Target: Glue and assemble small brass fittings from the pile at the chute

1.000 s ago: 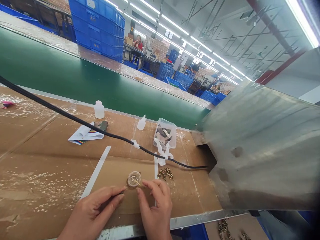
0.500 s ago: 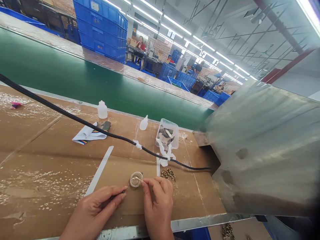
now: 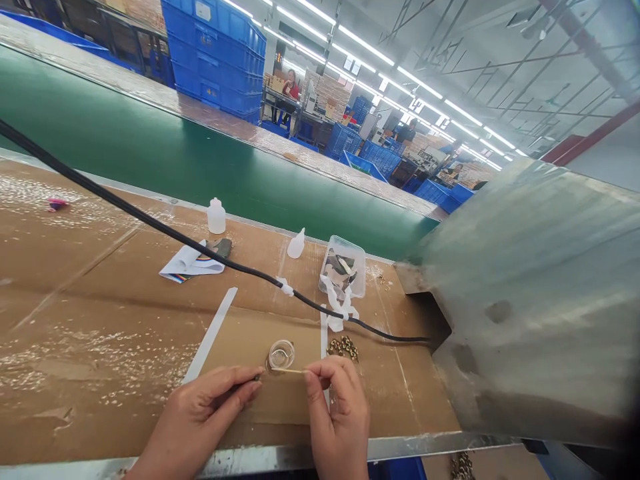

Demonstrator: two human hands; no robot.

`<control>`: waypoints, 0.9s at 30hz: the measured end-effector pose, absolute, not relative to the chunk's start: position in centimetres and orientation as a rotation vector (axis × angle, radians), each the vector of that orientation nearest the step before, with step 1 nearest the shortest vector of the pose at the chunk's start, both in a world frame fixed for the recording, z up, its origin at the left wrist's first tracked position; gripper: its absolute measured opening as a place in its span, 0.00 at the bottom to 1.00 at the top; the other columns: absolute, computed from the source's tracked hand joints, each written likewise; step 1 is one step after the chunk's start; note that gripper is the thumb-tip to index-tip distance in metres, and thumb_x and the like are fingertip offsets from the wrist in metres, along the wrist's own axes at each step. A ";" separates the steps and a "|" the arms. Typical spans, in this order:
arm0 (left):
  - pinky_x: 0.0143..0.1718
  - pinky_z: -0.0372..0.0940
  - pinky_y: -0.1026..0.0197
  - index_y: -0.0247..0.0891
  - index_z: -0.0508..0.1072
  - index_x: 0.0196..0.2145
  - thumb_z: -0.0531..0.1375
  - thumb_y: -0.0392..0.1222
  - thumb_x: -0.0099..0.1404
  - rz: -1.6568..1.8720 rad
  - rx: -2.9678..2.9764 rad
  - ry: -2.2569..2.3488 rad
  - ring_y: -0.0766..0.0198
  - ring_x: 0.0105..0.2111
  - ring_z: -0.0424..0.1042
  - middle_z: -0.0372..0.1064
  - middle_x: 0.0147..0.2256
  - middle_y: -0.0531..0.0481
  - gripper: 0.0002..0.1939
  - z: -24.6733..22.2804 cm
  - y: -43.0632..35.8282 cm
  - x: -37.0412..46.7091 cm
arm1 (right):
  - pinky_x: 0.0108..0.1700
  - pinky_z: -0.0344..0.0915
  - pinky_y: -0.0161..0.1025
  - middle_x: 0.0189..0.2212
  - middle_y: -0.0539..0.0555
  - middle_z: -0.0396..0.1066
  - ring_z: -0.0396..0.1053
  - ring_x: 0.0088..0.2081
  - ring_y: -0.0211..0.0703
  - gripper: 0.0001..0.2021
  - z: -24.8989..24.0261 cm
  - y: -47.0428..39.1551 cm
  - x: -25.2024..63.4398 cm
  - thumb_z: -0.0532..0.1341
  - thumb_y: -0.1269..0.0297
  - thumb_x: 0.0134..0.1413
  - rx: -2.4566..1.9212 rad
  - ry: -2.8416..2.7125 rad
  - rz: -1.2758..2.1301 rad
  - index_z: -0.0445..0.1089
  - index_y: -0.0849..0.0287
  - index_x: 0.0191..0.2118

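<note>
A thin pale stick (image 3: 291,371) is pinched between the thumb and forefinger of my right hand (image 3: 340,413); its tip points left, at the near rim of a small clear round dish (image 3: 281,355). My left hand (image 3: 203,410) is closed in a pinch on a small dark piece, of which only a bit shows at the fingertips, too small to name. That hand is just left of and nearer than the dish. Behind my right hand lies a pile of small brass-coloured metal parts (image 3: 344,347).
A black cable (image 3: 165,230) crosses the cardboard-covered bench. Behind it stand two white squeeze bottles (image 3: 217,217) and a clear plastic box (image 3: 358,267) with cloth in it. A metal housing (image 3: 530,300) rises at right. Beyond runs a green conveyor belt (image 3: 200,157); people sit farther back.
My right hand has drawn the stick's tip from inside the dish to its near edge, so more of the stick shows. My left hand keeps its pinch. The view has shifted slightly.
</note>
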State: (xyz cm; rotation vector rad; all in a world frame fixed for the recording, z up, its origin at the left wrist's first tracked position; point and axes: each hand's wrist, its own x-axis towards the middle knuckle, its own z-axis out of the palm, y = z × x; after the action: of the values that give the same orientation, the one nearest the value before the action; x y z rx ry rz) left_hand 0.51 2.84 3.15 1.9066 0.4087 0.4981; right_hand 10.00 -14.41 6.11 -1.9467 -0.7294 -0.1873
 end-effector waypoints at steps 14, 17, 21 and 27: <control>0.32 0.73 0.74 0.52 0.83 0.34 0.65 0.45 0.57 0.658 1.947 0.377 0.64 0.27 0.81 0.82 0.30 0.58 0.07 3.9 2.5 0.8 | 0.38 0.62 0.39 0.33 0.51 0.69 0.67 0.36 0.44 0.07 6.5 -13.6 9.0 0.57 0.66 0.66 -1.980 -0.846 -0.197 0.71 0.54 0.36; 0.32 0.73 0.74 0.52 0.83 0.33 0.65 0.45 0.58 0.674 1.943 0.374 0.65 0.27 0.81 0.82 0.30 0.58 0.07 3.8 2.5 0.7 | 0.39 0.62 0.40 0.31 0.51 0.69 0.67 0.35 0.43 0.06 6.9 -13.6 8.7 0.58 0.67 0.65 -1.985 -0.902 -0.255 0.71 0.53 0.36; 0.33 0.72 0.75 0.52 0.83 0.34 0.65 0.45 0.58 0.671 1.932 0.375 0.66 0.28 0.81 0.82 0.30 0.59 0.07 3.5 2.5 0.7 | 0.42 0.61 0.42 0.30 0.50 0.68 0.65 0.34 0.43 0.04 7.6 -13.5 8.5 0.60 0.68 0.64 -1.973 -0.981 -0.308 0.71 0.54 0.37; 0.34 0.71 0.76 0.51 0.83 0.33 0.65 0.45 0.58 0.675 1.938 0.410 0.67 0.29 0.80 0.81 0.30 0.58 0.06 3.1 2.6 0.2 | 0.44 0.60 0.44 0.30 0.50 0.69 0.65 0.33 0.42 0.04 7.7 -13.2 8.1 0.61 0.69 0.64 -1.979 -1.006 -0.356 0.73 0.54 0.38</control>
State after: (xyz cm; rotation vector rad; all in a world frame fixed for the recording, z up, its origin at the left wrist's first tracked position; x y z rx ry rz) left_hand 0.20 2.56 3.09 1.9382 0.4095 0.6745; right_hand 8.09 -13.25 7.65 -1.9794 -1.0061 -0.3560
